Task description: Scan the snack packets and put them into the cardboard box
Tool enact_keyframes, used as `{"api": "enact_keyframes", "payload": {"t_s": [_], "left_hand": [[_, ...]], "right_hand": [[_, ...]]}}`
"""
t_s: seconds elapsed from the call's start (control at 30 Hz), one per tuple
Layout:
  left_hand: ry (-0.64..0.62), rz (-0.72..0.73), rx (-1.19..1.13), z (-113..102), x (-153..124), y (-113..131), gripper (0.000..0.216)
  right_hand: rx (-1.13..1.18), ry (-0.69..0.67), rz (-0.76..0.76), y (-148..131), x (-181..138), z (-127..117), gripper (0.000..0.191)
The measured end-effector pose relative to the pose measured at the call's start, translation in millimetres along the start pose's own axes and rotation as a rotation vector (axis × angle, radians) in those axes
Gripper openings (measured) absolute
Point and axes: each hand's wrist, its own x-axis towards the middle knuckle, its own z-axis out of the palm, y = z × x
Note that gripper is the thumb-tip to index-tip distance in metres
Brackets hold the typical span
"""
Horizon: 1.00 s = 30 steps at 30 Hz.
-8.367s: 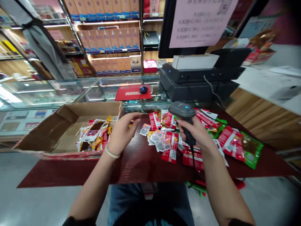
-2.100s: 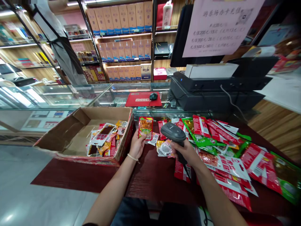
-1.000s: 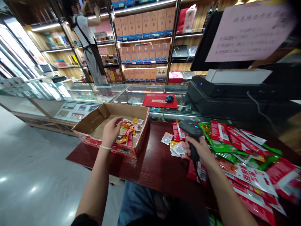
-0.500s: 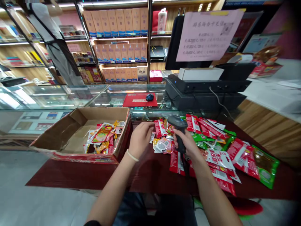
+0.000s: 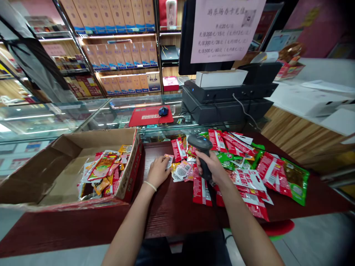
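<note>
My right hand (image 5: 212, 168) grips a black barcode scanner (image 5: 200, 145) by its handle, held upright over a heap of red and green snack packets (image 5: 241, 162) on the dark red table (image 5: 172, 210). My left hand (image 5: 157, 171) rests low on the table, fingers closed on a small clear packet (image 5: 168, 160) at the heap's left edge. To the left stands an open cardboard box (image 5: 50, 162) with several scanned-looking packets (image 5: 104, 170) piled in its right half.
Behind the table runs a glass counter (image 5: 83, 114) with a red mouse pad and mouse (image 5: 163, 111). A black register with printer (image 5: 224, 98) and a pink notice (image 5: 226, 27) stand behind the heap. Shelves of boxes fill the back; a person in an apron stands at far left (image 5: 33, 66).
My left hand dropped a packet into the box, came back right and now lies on a small packet at the heap's edge. The scanner stayed in my right hand.
</note>
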Motion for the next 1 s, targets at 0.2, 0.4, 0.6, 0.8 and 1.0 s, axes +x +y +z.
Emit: {"api": "enact_keyframes", "payload": {"t_s": [0.2, 0.4, 0.6, 0.8, 1.0], "left_hand": [[-0.037, 0.025, -0.027, -3.6, 2.8, -5.5, 0.058], [0.114, -0.126, -0.158, -2.2, 5.5, -9.5, 0.036], [0.308, -0.501, -1.023, 4.2, 13.3, -11.4, 0.028], [0.335, -0.526, -1.623, 2.7, 14.3, -1.7, 0.035], [0.369, -0.582, -1.906, -6.4, 14.9, -8.7, 0.018]], "right_hand": [[0.003, 0.022, 0.004, -0.7, -3.1, 5.0, 0.033], [-0.016, 0.023, 0.0, 2.6, -1.1, 6.6, 0.032], [-0.037, -0.015, -0.006, 8.4, 1.3, 3.3, 0.034], [-0.057, -0.012, -0.056, 6.0, -2.0, 7.8, 0.036], [-0.068, -0.016, -0.054, 9.5, 0.3, 6.8, 0.035]]}}
